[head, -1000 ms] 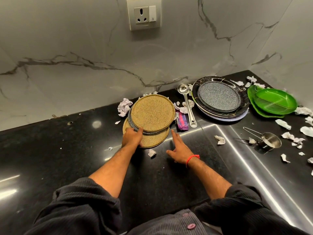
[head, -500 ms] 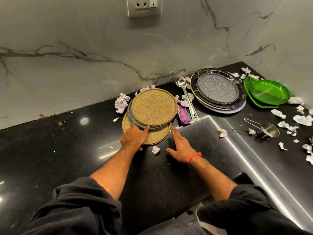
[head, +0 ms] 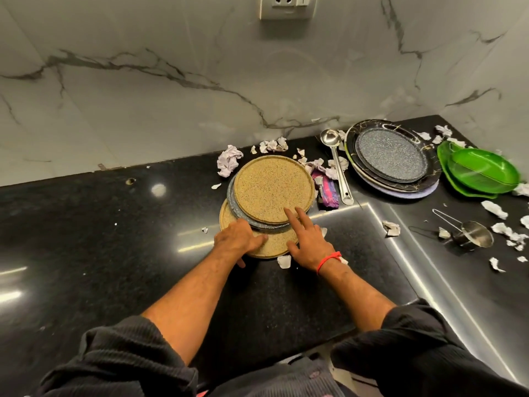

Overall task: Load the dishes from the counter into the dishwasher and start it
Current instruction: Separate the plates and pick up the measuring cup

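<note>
A stack of three plates lies on the black counter (head: 114, 239): a tan speckled plate (head: 272, 187) on top, a grey plate (head: 236, 206) under it, and a larger tan plate (head: 272, 245) at the bottom. My left hand (head: 237, 240) grips the near left rim of the bottom tan plate, thumb on top. My right hand (head: 309, 239) lies flat with straight fingers on the stack's near right side, its index fingertip on the top plate's rim. A second plate stack (head: 395, 156) and green dishes (head: 483, 170) sit at the back right.
A steel ladle (head: 339, 170) and a pink wrapper (head: 327, 191) lie right of the stack. A small steel cup with a wire handle (head: 472, 234) stands on the steel surface (head: 429, 282) at right. Crumpled paper scraps (head: 229, 163) are strewn about. The marble wall has a socket (head: 287, 5).
My right hand has moved from the counter onto the stack's near right side. My left hand has slid down from the grey plate's edge to the bottom plate's rim.
</note>
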Motion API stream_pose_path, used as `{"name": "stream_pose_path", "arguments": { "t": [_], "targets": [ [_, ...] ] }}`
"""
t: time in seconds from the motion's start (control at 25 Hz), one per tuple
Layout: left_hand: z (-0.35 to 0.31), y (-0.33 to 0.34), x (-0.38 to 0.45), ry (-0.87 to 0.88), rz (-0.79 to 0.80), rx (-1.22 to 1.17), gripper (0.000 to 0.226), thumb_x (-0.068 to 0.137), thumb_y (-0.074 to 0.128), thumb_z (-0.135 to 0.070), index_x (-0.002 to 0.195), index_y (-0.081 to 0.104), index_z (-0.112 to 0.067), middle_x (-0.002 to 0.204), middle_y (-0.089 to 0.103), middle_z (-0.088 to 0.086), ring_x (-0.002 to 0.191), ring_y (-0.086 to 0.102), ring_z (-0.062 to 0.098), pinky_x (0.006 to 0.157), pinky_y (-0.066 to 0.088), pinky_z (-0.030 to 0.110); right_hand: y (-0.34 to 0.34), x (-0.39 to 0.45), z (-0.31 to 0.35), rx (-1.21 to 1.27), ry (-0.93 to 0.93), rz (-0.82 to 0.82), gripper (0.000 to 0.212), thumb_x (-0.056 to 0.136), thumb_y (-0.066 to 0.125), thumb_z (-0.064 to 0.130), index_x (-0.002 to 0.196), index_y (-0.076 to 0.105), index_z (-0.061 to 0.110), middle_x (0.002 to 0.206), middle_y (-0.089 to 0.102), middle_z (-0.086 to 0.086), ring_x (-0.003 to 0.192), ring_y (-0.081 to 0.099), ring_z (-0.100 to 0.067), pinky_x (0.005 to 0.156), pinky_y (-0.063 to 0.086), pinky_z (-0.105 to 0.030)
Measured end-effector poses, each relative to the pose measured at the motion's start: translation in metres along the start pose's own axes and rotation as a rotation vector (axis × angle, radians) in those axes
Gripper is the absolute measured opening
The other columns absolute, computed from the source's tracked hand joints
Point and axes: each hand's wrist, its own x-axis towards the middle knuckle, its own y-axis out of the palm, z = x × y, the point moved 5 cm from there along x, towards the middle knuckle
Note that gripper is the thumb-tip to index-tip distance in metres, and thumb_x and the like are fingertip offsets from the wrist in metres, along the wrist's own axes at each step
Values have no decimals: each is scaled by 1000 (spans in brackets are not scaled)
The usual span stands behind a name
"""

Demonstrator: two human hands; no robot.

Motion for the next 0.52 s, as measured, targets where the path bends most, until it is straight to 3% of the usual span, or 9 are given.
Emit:
{"name": "stream_pose_path", "arguments": {
  "t": [0.12,0.2,0.32,0.44,0.52],
  "targets": [
    [15,15,-14,-17,54,-18,57,86,61,-68,116,45,-22,107,66,1,50,71,20,82,35,34,2,-5,0,-47,-74,48,71,90,55,21,151,23,36,159,13,0,130,44,-36,105,43,-50],
    [24,24,-23,-43,53,-124,67,81,60,-75,117,47,-20,90,64,3,50,71,24,91,48,35,1,-12,-2,-68,-125,49,52,91,54,22,141,43,32,151,23,1,125,50,-30,102,46,-48],
    [34,36,-40,-106,50,-212,79,80,45,-85,103,50,-10,73,70,6,52,72,27,88,58,41,1,-28,-6,-32,-166,36,38,93,54,22,130,56,30,139,35,2,117,55,-26,100,48,-44],
    [37,46,-58,-160,29,-260,77,86,32,-84,94,58,-12,63,74,0,53,73,23,105,44,45,7,-46,-10,57,-227,17,32,91,55,15,120,65,26,125,44,-1,109,55,-24,98,48,-40],
    [36,49,-70,-177,-18,-260,71,90,33,-80,93,60,-14,66,75,-1,53,73,21,107,32,50,12,-57,-12,110,-262,13,30,90,56,10,115,68,23,119,47,-2,105,55,-22,97,47,-39]
  ]
}}
